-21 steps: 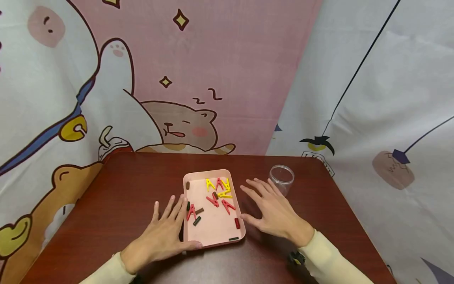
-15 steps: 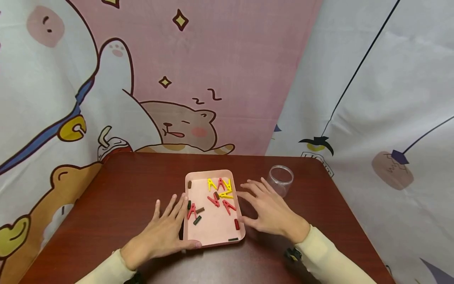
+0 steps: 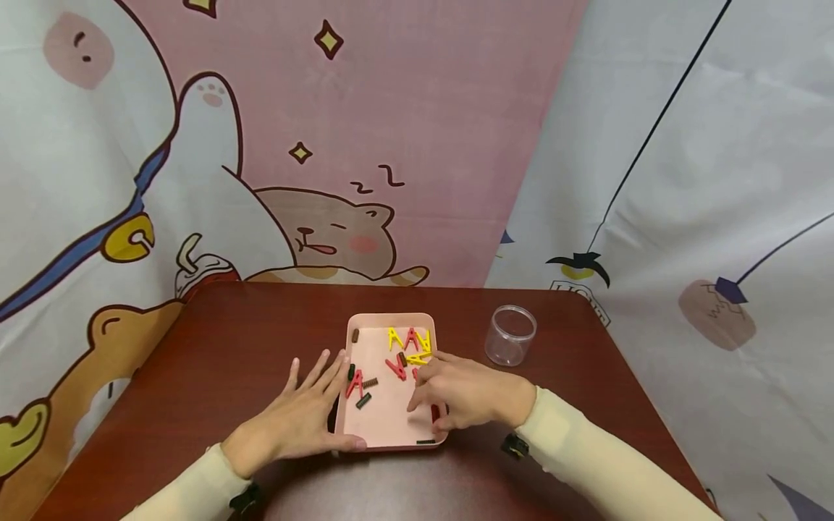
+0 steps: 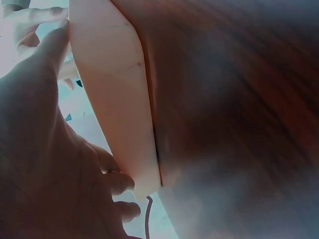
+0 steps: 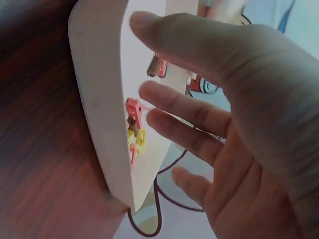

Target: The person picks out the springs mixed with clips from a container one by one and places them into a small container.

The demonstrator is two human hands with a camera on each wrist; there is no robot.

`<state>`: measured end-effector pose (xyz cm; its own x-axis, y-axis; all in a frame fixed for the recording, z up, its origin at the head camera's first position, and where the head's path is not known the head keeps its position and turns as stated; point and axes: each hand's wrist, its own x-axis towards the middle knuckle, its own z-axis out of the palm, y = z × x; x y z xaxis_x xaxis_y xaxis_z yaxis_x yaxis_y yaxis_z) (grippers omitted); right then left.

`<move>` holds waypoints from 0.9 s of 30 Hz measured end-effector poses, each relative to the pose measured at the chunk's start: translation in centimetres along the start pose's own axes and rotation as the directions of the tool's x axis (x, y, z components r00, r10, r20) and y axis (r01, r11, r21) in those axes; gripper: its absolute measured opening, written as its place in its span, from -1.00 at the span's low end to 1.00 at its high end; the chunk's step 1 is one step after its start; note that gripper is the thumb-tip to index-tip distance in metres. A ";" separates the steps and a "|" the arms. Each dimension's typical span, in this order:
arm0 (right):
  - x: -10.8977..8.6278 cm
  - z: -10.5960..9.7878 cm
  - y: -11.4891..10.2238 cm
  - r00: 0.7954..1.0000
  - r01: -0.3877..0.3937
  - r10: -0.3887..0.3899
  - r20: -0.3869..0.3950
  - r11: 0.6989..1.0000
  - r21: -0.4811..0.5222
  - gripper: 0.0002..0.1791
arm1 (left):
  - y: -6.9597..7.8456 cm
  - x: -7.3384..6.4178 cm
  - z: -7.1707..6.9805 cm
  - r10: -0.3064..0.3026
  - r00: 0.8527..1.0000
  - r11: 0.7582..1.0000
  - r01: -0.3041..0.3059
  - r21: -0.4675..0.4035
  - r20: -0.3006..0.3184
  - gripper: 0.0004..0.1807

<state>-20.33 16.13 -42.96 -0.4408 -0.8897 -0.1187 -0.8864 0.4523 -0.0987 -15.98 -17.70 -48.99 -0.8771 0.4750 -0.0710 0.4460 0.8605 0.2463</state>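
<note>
The pink tray [image 3: 394, 427] sits on the brown counter [image 3: 260, 325]. The left hand [image 3: 296, 423] rests along the tray's left edge, thumb over its near left corner, its grip spread wide. The right hand [image 3: 472, 391] reaches over the tray's right edge, fingers bent and apart from the thumb, its grip partly open and seemingly holding nothing; a small red piece [image 3: 435, 413] lies by its thumb, though whether they touch I cannot tell. Yellow clips [image 3: 418, 359] lie toward the tray's far right, red clips [image 3: 395, 369] at its middle, far right and left. Small brown pieces [image 3: 370, 383] and dark green pieces [image 3: 363, 401] lie scattered inside the tray. A clear jar [image 3: 510, 344] stands beyond the tray's right edge, well apart from it.
</note>
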 end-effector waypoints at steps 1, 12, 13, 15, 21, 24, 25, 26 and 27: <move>0.3 -0.1 -0.1 1.000 0.012 -0.012 0.023 1.000 -0.003 -0.55 | -0.1 0.1 -0.1 0.002 1.000 1.000 -0.002 0.001 0.001 0.62; 3.0 -0.7 -1.1 0.971 0.123 -0.102 0.217 0.989 -0.085 -0.56 | -0.2 0.4 -0.4 0.013 1.000 1.000 -0.013 -0.014 0.012 0.61; 3.3 -0.7 -1.1 0.966 0.140 -0.114 0.230 0.985 -0.101 -0.55 | -0.2 0.4 -0.4 0.014 1.000 1.000 -0.014 -0.014 0.015 0.60; 3.6 -0.6 -1.3 0.958 0.174 -0.137 0.253 0.976 -0.132 -0.54 | -0.2 0.4 -0.3 0.018 1.000 1.000 -0.018 -0.016 0.019 0.60; 4.5 0.0 -1.6 0.943 0.248 -0.192 0.273 0.950 -0.188 -0.64 | -0.3 0.5 -0.3 0.024 0.999 1.000 -0.023 -0.015 0.024 0.61; 4.8 0.1 -1.7 0.943 0.267 -0.214 0.255 0.945 -0.191 -0.72 | -0.3 0.6 -0.4 0.026 0.999 1.000 -0.026 -0.013 0.022 0.60; 4.8 0.2 -1.8 0.943 0.271 -0.220 0.248 0.943 -0.192 -0.75 | -0.3 0.6 -0.4 0.027 0.999 1.000 -0.027 -0.012 0.020 0.60; 4.8 0.2 -1.8 0.944 0.274 -0.226 0.241 0.942 -0.191 -0.78 | -0.3 0.7 -0.4 0.028 0.999 1.000 -0.027 -0.012 0.019 0.60; 4.8 0.2 -1.8 0.945 0.277 -0.230 0.234 0.941 -0.193 -0.79 | -0.3 0.7 -0.5 0.028 0.999 1.000 -0.028 -0.013 0.017 0.60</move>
<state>-20.86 11.03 -43.55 -0.1797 -0.9299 -0.3209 -0.9837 0.1677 0.0651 -16.84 -17.72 -48.68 -0.8608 0.5024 -0.0808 0.4683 0.8443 0.2606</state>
